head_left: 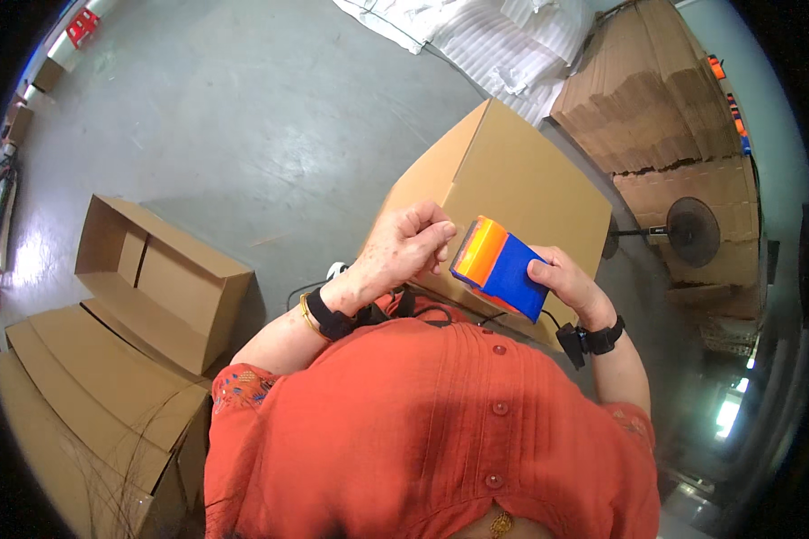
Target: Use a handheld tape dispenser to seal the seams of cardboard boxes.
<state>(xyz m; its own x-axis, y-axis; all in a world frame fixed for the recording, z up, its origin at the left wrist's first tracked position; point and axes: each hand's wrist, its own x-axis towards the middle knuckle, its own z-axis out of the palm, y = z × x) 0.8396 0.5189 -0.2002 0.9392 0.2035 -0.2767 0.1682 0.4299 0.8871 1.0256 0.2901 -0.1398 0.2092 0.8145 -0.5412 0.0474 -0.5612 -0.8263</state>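
A blue and orange tape dispenser [503,265] is gripped at its blue end by my right hand [566,280], tilted in front of my chest. Just left of its orange end is my left hand [409,244], closed with thumb and fingers pinched together. Whatever those fingers hold, if anything, is too small to make out. Beneath both hands stands a large closed brown cardboard box [535,184], its top plain and its seam edge running away from me.
An open cardboard box [166,260] lies on its side at the left, beside flat cardboard sheets [99,386]. Stacked folded cartons [647,90] and a round fan [694,232] stand on the right. White wrapped bundles [512,54] lie at the back on the grey floor [270,117].
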